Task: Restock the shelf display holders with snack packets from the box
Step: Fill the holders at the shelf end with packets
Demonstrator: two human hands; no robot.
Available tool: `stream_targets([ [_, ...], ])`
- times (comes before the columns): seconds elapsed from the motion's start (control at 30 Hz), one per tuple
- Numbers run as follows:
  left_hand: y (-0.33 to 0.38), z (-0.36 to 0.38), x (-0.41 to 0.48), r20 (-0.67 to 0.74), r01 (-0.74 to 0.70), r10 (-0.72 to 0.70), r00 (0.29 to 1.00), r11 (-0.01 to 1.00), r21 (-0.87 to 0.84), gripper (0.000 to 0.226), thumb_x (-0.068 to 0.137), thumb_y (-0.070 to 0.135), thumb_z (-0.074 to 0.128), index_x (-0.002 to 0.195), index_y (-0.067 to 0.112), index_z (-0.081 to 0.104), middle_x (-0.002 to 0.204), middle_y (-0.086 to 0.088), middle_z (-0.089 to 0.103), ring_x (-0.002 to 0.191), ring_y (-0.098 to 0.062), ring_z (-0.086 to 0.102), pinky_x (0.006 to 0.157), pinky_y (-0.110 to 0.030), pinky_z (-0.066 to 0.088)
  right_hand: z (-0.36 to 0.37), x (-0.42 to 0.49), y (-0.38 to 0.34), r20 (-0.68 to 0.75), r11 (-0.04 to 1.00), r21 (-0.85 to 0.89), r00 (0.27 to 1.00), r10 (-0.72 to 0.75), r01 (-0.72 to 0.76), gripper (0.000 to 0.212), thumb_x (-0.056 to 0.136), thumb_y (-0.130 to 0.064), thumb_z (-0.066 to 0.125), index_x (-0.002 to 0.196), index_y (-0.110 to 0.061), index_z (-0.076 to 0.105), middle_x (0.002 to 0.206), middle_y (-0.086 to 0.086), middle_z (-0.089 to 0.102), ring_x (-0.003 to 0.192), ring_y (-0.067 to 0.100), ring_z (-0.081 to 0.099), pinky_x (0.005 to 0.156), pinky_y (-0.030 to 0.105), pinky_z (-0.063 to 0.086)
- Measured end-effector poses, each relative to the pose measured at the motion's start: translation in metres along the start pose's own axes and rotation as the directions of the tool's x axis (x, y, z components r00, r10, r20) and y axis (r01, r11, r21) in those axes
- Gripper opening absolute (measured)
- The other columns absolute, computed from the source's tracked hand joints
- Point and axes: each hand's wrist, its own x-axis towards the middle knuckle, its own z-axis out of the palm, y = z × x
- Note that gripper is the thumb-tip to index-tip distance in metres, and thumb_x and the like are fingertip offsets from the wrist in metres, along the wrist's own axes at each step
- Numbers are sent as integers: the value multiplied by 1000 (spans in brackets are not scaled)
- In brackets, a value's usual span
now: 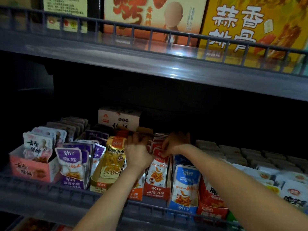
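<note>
Both of my hands reach into the middle shelf at a row of red and white snack packets standing in a red display holder. My left hand sits at the left side of the row, fingers curled over the packets toward the back. My right hand pinches the tops of the red packets near the row's middle. A brown cardboard box shows just behind my hands, partly hidden. What my left fingers hold is hidden.
Neighbouring holders carry gold packets, purple packets, blue packets and a pink holder. A white carton stands at the back. A dark rail fronts the shelf; the upper shelf overhangs with large boxes.
</note>
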Motion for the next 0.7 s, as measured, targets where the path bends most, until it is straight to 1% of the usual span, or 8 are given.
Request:
stream_targets([
  [0.07, 2, 1, -3, 14, 18, -19, 1000, 999, 31, 62, 69, 47, 76, 126, 27, 59, 133, -13, 47, 126, -35, 38, 96, -37, 34, 5, 3, -2, -17, 1000, 21, 1000, 1, -1, 55, 72, -53, 72, 119, -26, 62, 133, -2, 51, 131, 25, 36, 113, 49, 16],
  [0.1, 1, 4, -4, 10, 25, -25, 1000, 999, 23, 63, 74, 48, 72, 131, 29, 54, 138, -11, 42, 129, -32, 32, 98, -34, 30, 6, 3, -3, -44, 999, 34, 999, -5, 7, 50, 74, -51, 72, 116, -26, 63, 131, -2, 53, 130, 24, 38, 112, 48, 18],
  [0.23, 0, 3, -3, 48, 33, -34, 998, 999, 32, 71, 74, 61, 66, 136, 31, 47, 140, -7, 38, 130, -30, 30, 100, -34, 28, -4, -1, -1, -213, 989, 96, 973, -91, 113, 12, 82, -35, 69, 92, -29, 71, 130, -6, 52, 129, 23, 38, 110, 45, 19],
  [0.3, 1, 1, -5, 104, -5, -7, 995, 994, 110, 74, 74, 64, 63, 138, 32, 42, 137, -6, 39, 130, -29, 30, 103, -37, 25, -9, -3, 1, -241, 974, 127, 958, -153, 188, 6, 86, -27, 66, 89, -27, 70, 125, -6, 57, 124, 20, 44, 108, 41, 27],
  [0.37, 1, 1, -8, 142, -36, 10, 990, 983, 180, 74, 75, 61, 65, 137, 30, 41, 131, -6, 44, 127, -29, 34, 106, -41, 23, -10, -4, 3, -177, 945, 235, 966, -190, 229, 7, 88, -19, 64, 91, -21, 69, 115, -3, 63, 111, 18, 56, 96, 31, 42],
  [0.47, 3, 3, -8, 145, -40, 7, 989, 974, 222, 68, 74, 61, 65, 130, 27, 48, 126, -7, 47, 123, -27, 38, 105, -43, 22, -9, -2, 4, -125, 915, 331, 972, -201, 232, 7, 88, -13, 64, 94, -15, 66, 112, 2, 62, 103, 17, 58, 81, 22, 43],
  [0.6, 4, 5, -6, 82, -45, 27, 996, 972, 229, 76, 72, 57, 67, 137, 28, 39, 142, -11, 29, 132, -30, 26, 104, -41, 23, -11, -5, 5, -115, 845, 480, 972, -205, 235, 35, 82, -14, 71, 115, -11, 58, 118, 7, 60, 108, 21, 58, 93, 32, 48],
  [0.7, 4, 5, -6, 61, -50, 37, 997, 974, 222, 75, 72, 56, 67, 136, 28, 40, 143, -11, 28, 132, -30, 25, 104, -41, 22, -8, -5, 7, -17, 881, 435, 981, -195, 183, 40, 81, -19, 73, 118, -11, 62, 115, 5, 64, 108, 21, 61, 94, 32, 48],
])
